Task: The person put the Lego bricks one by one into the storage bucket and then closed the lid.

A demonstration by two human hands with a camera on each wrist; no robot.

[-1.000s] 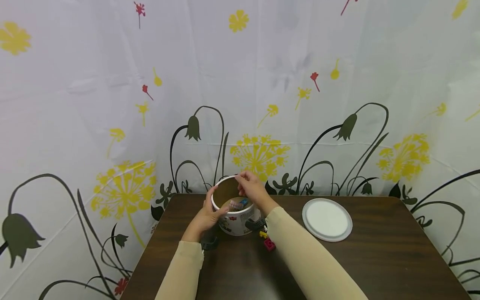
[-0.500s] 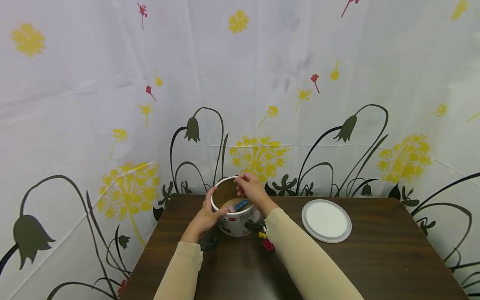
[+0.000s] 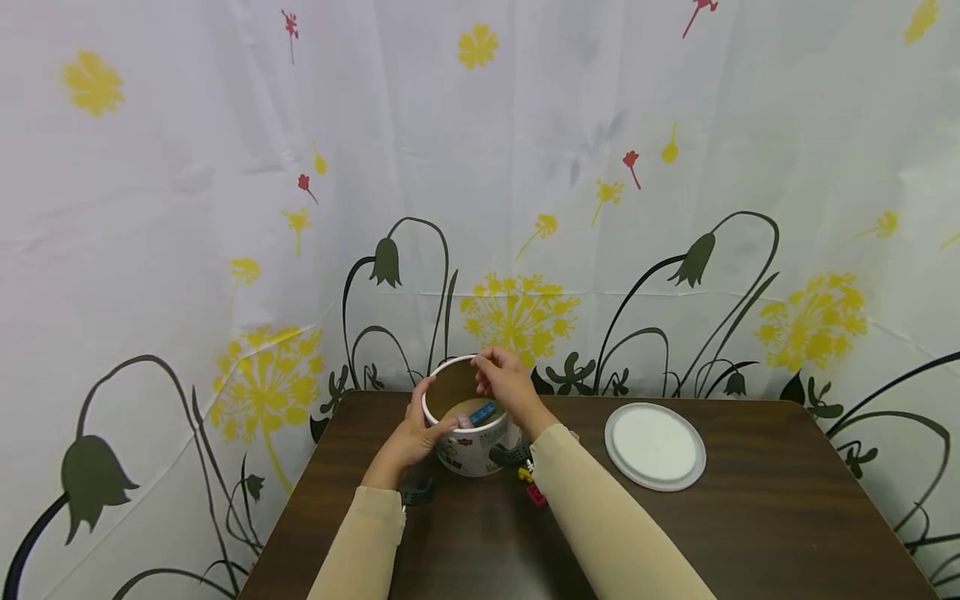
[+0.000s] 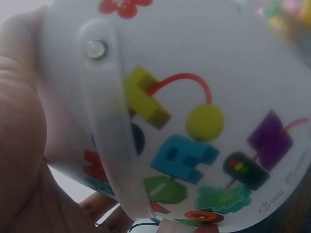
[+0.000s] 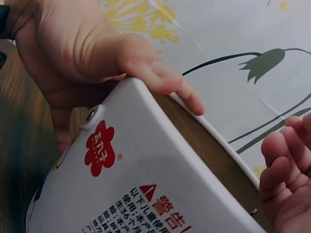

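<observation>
My left hand (image 3: 411, 435) grips the left side of a white bucket (image 3: 468, 454), its thumb (image 5: 160, 80) over the rim. Letters, a traffic light and other toys are printed on the bucket's wall (image 4: 218, 145). In the head view the bucket leans with its mouth toward me, and a blue block (image 3: 482, 413) shows inside. My right hand (image 3: 506, 385) is at the far right of the mouth, fingers bent. In the right wrist view its fingers (image 5: 277, 174) curl beside the rim; whether they pinch anything is hidden. A tiny dark tip (image 5: 253, 212) shows beside them.
A white round lid (image 3: 655, 446) lies on the brown table (image 3: 750, 533) to the right. Beside my right sleeve lie a red block (image 3: 536, 495) and a yellow piece (image 3: 525, 475). A flower-print curtain (image 3: 675, 317) hangs behind the table.
Pale see-through pieces inside the bucket are mostly out of sight, and the blue block shows more fully. Both hands stay nearly in place. The head view has turned slightly.
</observation>
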